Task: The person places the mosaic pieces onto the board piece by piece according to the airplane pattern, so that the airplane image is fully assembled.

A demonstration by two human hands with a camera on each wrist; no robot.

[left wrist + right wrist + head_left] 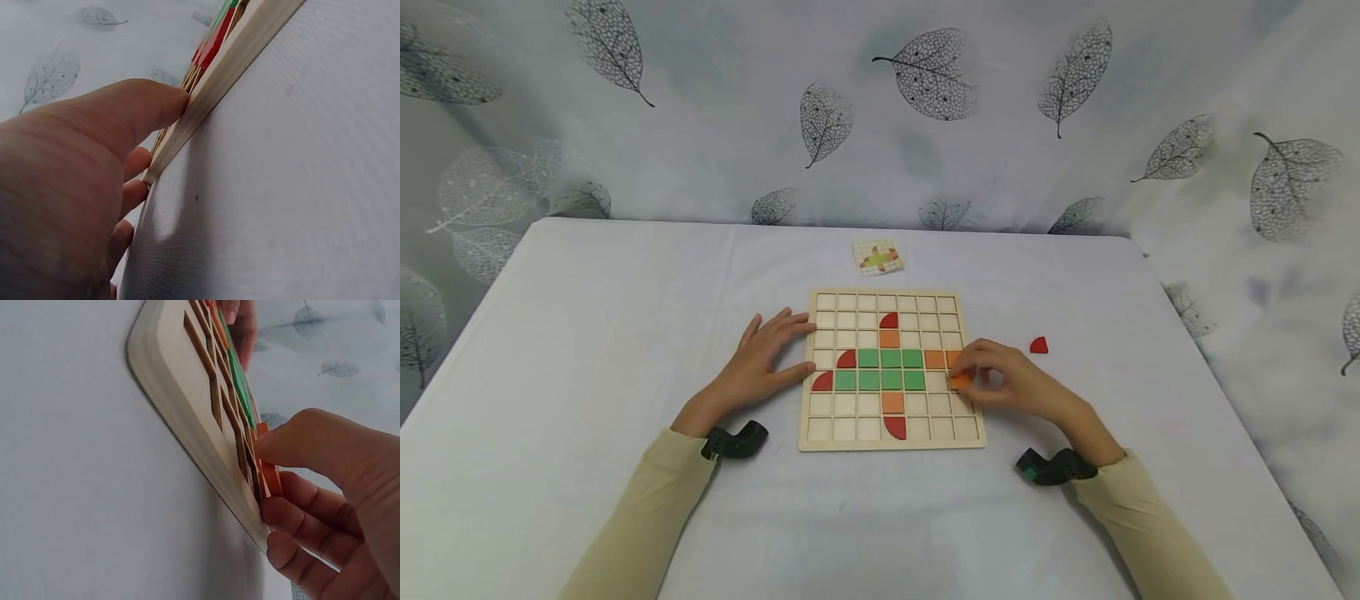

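Note:
A wooden grid board (891, 446) lies on the table with green square tiles (891, 380) in its middle cells. Around them sit orange squares (892, 402) and red quarter-round pieces (895, 427). My right hand (1015, 382) pinches an orange square tile (270, 480) between thumb and fingers, over the right columns of the board. The fingers partly cover that tile and the cells beneath. On the opposite side, my left hand (763, 360) rests with spread fingers, its thumb (169, 105) touching the board's left edge.
One loose red quarter-round piece (1039, 345) lies on the white-covered table (625, 333), right of the board. Behind the board is a small pattern card (877, 258). A leaf-print cloth (715, 108) hangs at the back.

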